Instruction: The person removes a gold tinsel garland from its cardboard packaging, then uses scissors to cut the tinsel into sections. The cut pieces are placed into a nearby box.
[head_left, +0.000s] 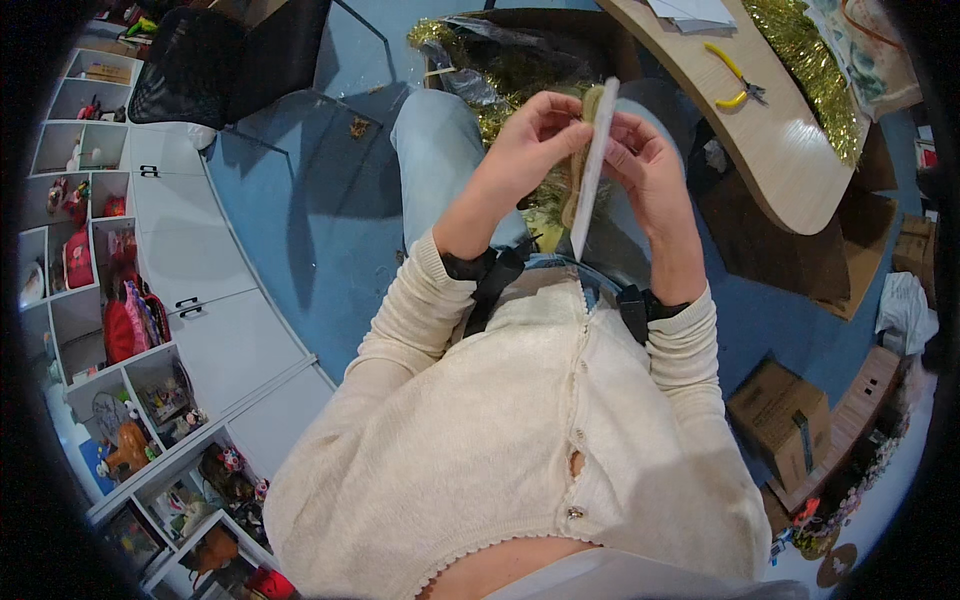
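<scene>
A flat white card or board (596, 161) is held up over my lap and seen almost edge-on, tilted a little. Along its left side runs a looped bundle of olive-gold cord or ribbon (577, 180); its exact material is hard to tell. My left hand (534, 141) pinches the bundle against the card near the top, some fingers hidden behind it. My right hand (646, 154) grips the card's other face with thumb and fingertips. Beyond my knees, gold tinsel (517, 86) and clear plastic (487, 37) fill an open box (585, 24).
A curved wooden table (787, 161) at upper right carries yellow-handled cutting pliers (739, 79), a gold tinsel garland (810, 75) and papers (694, 11). Cardboard boxes (780, 412) stand at right. A black chair (225, 64) and white shelving (195, 262) with toys are at left.
</scene>
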